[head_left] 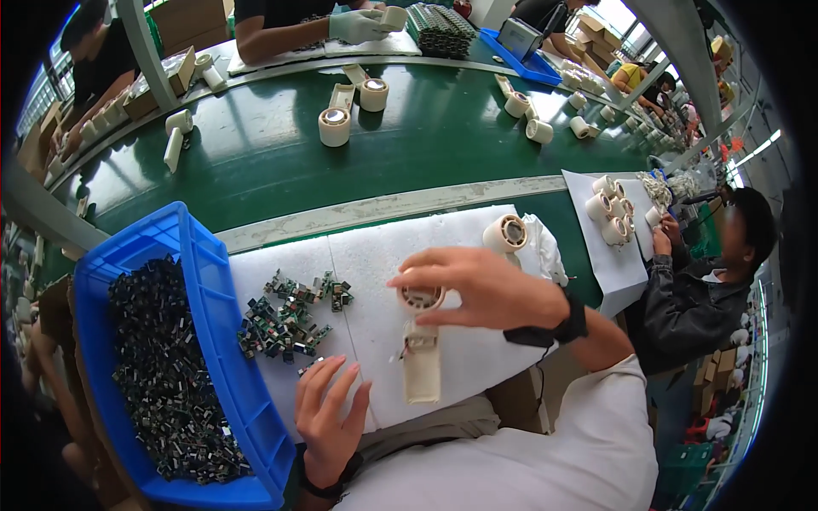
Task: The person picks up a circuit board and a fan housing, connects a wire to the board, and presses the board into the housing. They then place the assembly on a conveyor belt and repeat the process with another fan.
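My right hand (486, 289) grips the round head of a white handheld fan housing (422, 375). Its opened, trough-like handle points toward me over the white foam sheet, with small parts at the neck. My left hand (328, 417) is open, fingers apart, at the near edge of a loose pile of small green circuit boards (285, 319). One small board lies by its fingertips; no board shows between the fingers. Another white fan housing (506, 233) stands just beyond my right hand, partly hidden by it.
A blue bin (192, 281) full of small circuit boards stands at the left. Past the foam sheet (375, 238) runs a green conveyor belt (256, 145) carrying several white housings. A co-worker (707, 281) sits at the right beside more housings; others work across the belt.
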Tool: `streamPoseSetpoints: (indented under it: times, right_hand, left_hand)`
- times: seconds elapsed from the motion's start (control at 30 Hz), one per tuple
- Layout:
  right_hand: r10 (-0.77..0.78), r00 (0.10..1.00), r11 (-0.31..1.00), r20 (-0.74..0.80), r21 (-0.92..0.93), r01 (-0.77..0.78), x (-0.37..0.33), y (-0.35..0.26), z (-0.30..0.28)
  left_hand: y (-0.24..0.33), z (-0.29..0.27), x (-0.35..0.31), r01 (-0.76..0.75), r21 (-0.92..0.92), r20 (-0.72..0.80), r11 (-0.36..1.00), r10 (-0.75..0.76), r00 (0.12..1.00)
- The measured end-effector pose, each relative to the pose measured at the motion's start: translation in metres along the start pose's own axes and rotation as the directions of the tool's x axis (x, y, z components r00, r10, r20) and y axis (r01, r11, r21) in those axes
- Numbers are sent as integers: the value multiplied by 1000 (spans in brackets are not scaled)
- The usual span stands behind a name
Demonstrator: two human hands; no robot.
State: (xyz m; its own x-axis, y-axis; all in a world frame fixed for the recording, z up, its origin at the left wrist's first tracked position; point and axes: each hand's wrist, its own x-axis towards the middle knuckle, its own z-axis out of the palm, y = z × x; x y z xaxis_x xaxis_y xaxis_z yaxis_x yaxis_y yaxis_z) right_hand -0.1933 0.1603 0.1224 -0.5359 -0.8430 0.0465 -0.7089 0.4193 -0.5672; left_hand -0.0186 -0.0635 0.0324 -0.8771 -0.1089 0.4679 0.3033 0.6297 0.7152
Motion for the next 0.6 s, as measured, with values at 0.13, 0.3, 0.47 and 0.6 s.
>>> streamPoseSetpoints:
  times: [0.13, 0.3, 0.47, 0.6]
  right_hand:
    - [113, 994, 987, 2, 116, -112, 53, 50, -45]
    - [333, 898, 914, -287, -135, -382, 96, 180, -96]
    - [691, 639, 531, -339, -361, -766, 123, 248, -90]
    - [127, 878, 696, -461, -589, -410, 184, 194, -45]
  left_hand:
    - [-17, -5, -5, 78, 104, -77, 992, -70, 995]
    - [-13, -7, -3, 68, 187, -110, 980, -48, 993]
    - [-15, -2, -1, 192, 171, -197, 966, -157, 968]
    - [-16, -6, -2, 215, 220, -167, 951, -180, 969]
